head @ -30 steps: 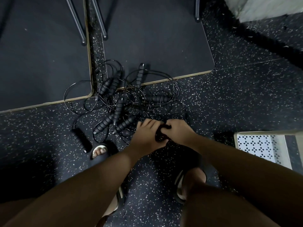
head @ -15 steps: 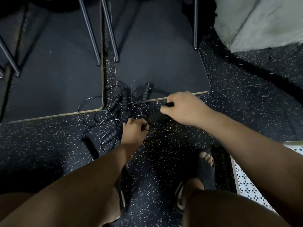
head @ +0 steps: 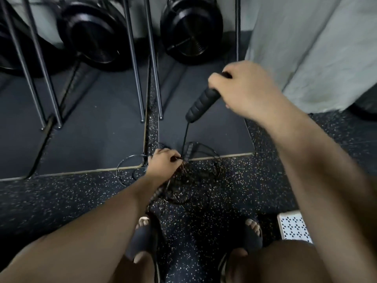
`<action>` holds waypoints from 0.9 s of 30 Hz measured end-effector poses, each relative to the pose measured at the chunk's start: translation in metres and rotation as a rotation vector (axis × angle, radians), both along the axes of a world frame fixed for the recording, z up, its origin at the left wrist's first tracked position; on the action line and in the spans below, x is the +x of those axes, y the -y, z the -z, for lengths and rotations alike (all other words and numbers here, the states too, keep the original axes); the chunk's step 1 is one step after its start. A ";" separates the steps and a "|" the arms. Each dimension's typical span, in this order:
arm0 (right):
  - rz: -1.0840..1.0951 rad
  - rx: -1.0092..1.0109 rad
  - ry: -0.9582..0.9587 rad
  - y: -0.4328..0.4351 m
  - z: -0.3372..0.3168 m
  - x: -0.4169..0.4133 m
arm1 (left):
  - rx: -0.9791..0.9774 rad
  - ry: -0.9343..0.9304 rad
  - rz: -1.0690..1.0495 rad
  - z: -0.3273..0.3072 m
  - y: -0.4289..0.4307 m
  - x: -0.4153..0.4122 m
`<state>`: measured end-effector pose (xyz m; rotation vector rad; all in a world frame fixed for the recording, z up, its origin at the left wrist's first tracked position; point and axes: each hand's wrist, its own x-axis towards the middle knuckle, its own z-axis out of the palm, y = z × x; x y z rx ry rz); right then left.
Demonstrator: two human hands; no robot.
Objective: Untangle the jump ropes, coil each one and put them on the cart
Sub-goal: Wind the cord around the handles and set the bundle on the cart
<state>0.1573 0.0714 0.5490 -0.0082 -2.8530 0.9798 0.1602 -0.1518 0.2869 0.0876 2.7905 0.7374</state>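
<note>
Jump-rope handle [head: 201,105] now rides higher, gripped by the right hand [head: 244,90]; left hand [head: 161,163] still pinches the tangle [head: 192,177].

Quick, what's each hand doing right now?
Left hand: closed, pinching cords in the tangle of ropes on the floor.
Right hand: closed around a black rope handle, held above the tangle.

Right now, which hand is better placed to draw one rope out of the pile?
Probably right. The right hand grips a raised handle, its cord running down to the tangle, which the left hand holds down.
</note>
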 end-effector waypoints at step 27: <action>-0.098 -0.326 0.479 0.060 0.038 0.043 | 0.023 -0.062 0.254 -0.170 -0.002 -0.009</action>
